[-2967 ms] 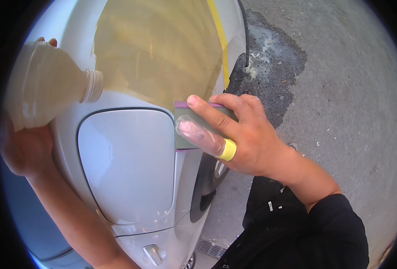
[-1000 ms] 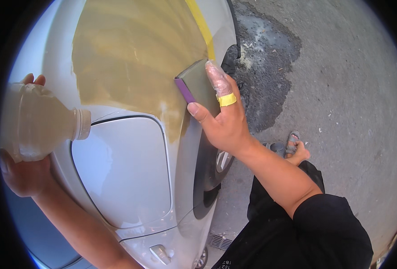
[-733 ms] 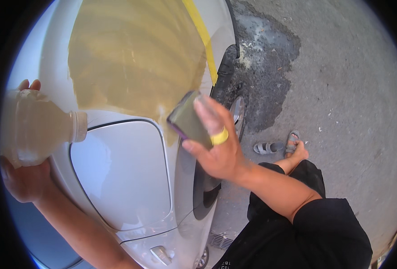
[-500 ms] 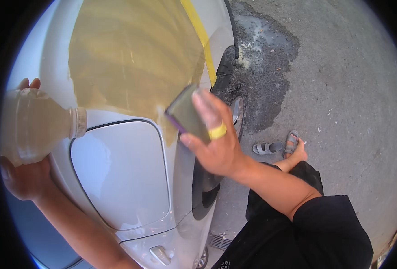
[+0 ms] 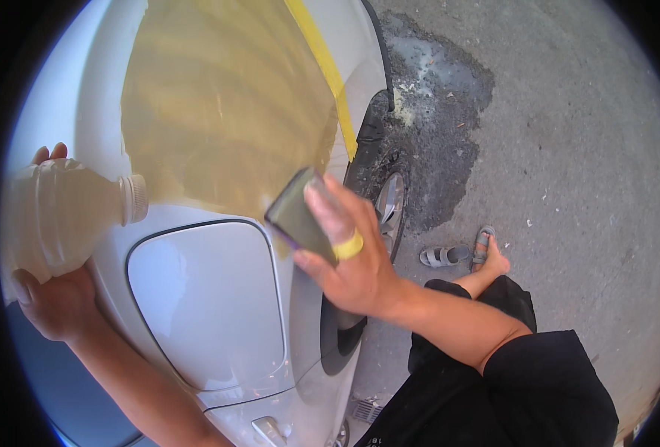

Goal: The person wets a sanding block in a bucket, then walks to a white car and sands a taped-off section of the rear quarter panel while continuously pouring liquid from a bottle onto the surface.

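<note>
My right hand (image 5: pixel 360 261), a yellow band around one finger, is closed on a flat, dark greenish sanding block (image 5: pixel 300 216). The block lies against the lower right corner of a tan patch (image 5: pixel 225 97) on a white car's body panel, and its edge is blurred. My left hand (image 5: pixel 58 298) grips a clear plastic bottle (image 5: pixel 69 216) of cloudy, pale liquid. The bottle is tipped on its side above the car, with its white cap end (image 5: pixel 134 200) pointing right. A strip of yellow tape (image 5: pixel 326 63) runs along the patch's right side.
A rounded flap (image 5: pixel 207 298) with a dark seam sits below the patch, and a door handle (image 5: pixel 270 430) is nearer me. To the right are a wheel (image 5: pixel 392 197), wet pavement (image 5: pixel 449 127) and a loose sandal (image 5: pixel 444 256) beside a sandalled foot (image 5: pixel 490 253).
My right hand has shifted the sanding block a little left and nearer me, over the patch's lower corner. The whole view has moved slightly; my left hand still holds the bottle.
</note>
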`<action>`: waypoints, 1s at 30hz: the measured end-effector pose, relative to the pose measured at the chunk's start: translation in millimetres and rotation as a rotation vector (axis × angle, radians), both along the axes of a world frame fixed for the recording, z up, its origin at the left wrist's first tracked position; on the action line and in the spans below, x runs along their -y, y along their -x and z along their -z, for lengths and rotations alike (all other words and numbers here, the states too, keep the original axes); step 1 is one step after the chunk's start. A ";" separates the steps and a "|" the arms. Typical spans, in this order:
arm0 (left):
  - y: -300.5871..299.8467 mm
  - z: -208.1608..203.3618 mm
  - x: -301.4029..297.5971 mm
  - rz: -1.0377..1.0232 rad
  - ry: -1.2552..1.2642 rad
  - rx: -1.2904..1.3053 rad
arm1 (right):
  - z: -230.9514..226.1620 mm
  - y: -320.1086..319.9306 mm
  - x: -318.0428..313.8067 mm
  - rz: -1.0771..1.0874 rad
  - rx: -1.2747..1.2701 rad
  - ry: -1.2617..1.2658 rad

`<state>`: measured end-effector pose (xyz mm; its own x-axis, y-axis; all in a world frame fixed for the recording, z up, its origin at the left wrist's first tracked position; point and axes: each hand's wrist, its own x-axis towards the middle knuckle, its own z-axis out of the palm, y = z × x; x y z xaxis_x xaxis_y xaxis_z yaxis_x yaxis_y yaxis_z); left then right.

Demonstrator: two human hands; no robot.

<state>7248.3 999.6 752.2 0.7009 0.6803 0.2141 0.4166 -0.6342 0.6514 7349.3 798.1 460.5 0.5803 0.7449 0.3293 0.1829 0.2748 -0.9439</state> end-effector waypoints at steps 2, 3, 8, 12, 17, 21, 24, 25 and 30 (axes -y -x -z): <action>3.9 4.1 -5.9 0.038 0.020 0.017 | -0.7 8.4 12.4 -0.015 0.032 0.013; 6.5 5.5 -9.1 0.056 0.030 0.021 | 4.1 7.8 12.5 -0.007 0.041 0.018; 2.9 8.6 -3.0 0.006 -0.027 0.003 | 11.8 -68.3 -68.2 0.109 -0.146 0.134; 4.0 11.8 -3.5 -0.020 -0.038 -0.005 | 9.4 -36.2 -39.5 0.088 -0.053 0.095; 8.2 6.4 -5.5 -0.016 -0.039 0.010 | -2.2 0.9 0.1 -0.048 -0.046 0.067; 6.2 12.8 -5.1 -0.017 -0.027 0.003 | 17.0 -63.7 -64.9 0.130 -0.210 0.181; 5.1 9.4 -4.3 -0.012 -0.035 -0.013 | 19.7 -68.3 -72.3 0.157 -0.209 0.181; 7.2 9.7 -4.8 -0.009 -0.042 -0.023 | 17.0 -49.4 -58.6 0.129 -0.191 0.137; 5.8 11.6 -2.3 -0.013 -0.057 -0.014 | 1.2 3.2 6.2 -0.002 -0.029 0.051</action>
<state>7242.5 1001.9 740.6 0.6956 0.6761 0.2429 0.4337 -0.6648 0.6082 7346.1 791.9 459.3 0.5877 0.7612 0.2742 0.1552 0.2265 -0.9616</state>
